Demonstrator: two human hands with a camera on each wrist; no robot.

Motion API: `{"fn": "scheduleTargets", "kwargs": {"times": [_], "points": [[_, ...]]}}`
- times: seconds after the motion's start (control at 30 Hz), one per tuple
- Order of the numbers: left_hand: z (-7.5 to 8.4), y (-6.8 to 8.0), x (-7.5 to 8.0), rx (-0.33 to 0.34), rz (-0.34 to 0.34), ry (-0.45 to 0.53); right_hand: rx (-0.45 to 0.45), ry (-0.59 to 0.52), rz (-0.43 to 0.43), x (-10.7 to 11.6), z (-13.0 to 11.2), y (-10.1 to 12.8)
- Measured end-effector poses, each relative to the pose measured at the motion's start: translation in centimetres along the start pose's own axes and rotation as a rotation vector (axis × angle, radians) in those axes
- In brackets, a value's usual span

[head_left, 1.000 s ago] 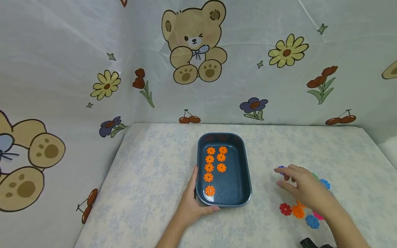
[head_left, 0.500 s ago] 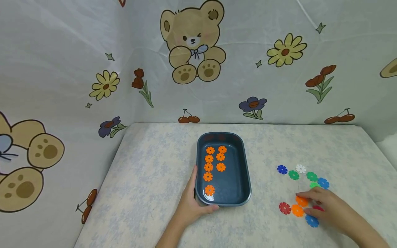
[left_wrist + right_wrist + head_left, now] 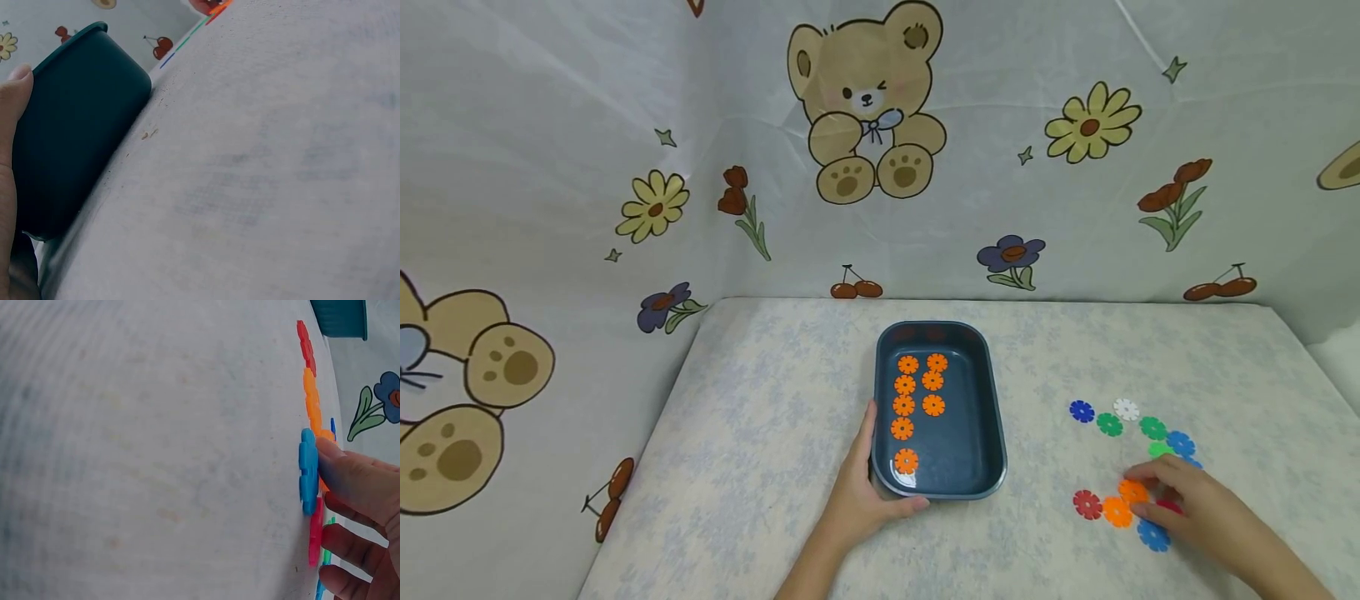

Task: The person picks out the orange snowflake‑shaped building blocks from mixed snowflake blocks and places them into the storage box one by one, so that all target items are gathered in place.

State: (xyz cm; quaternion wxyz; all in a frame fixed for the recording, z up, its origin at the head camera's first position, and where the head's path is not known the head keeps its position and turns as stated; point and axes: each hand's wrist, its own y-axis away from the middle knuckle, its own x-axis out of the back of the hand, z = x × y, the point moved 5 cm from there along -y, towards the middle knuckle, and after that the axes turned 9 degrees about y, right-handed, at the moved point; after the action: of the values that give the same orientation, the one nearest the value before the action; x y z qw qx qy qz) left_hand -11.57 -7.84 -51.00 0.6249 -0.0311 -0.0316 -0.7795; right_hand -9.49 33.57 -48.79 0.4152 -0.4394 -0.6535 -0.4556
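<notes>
My left hand (image 3: 861, 498) holds the near left corner of a dark blue rectangular tray (image 3: 973, 450), fingers along its left side and thumb along the front wall. In the left wrist view the tray's outer wall (image 3: 81, 125) fills the left side. Several orange notched plastic discs (image 3: 906, 461) lie inside, in two columns to the left. My right hand (image 3: 1198, 508) pinches an orange disc (image 3: 1133, 492) between thumb and index finger, close over the table. Beside it lie another orange disc (image 3: 1117, 512), a blue disc (image 3: 1153, 535) and a pink disc (image 3: 316, 532) partly hidden by the hand.
Around the right hand are a red disc (image 3: 1087, 504), a dark blue disc (image 3: 1082, 411), a white disc (image 3: 1126, 409), green discs (image 3: 1109, 424) and more blue ones (image 3: 1181, 442). A printed cloth (image 3: 925, 242) hangs behind the pale table (image 3: 760, 433).
The right hand came down from above the discs toward the near right, onto an orange disc, and has since shifted it slightly. The left hand and tray stay put.
</notes>
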Motion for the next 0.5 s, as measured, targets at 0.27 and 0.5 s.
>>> {"fn": "scheduleTargets", "kwargs": {"times": [0.27,0.5], "points": [[-0.13,-0.06,-0.01,0.019,0.006,0.011,-0.048,0.014,-0.011,-0.29,0.08,0.3],[-0.12,-0.05,-0.01,0.013,0.004,0.003,-0.029,0.043,0.041,-0.09,-0.07,0.7]]}}
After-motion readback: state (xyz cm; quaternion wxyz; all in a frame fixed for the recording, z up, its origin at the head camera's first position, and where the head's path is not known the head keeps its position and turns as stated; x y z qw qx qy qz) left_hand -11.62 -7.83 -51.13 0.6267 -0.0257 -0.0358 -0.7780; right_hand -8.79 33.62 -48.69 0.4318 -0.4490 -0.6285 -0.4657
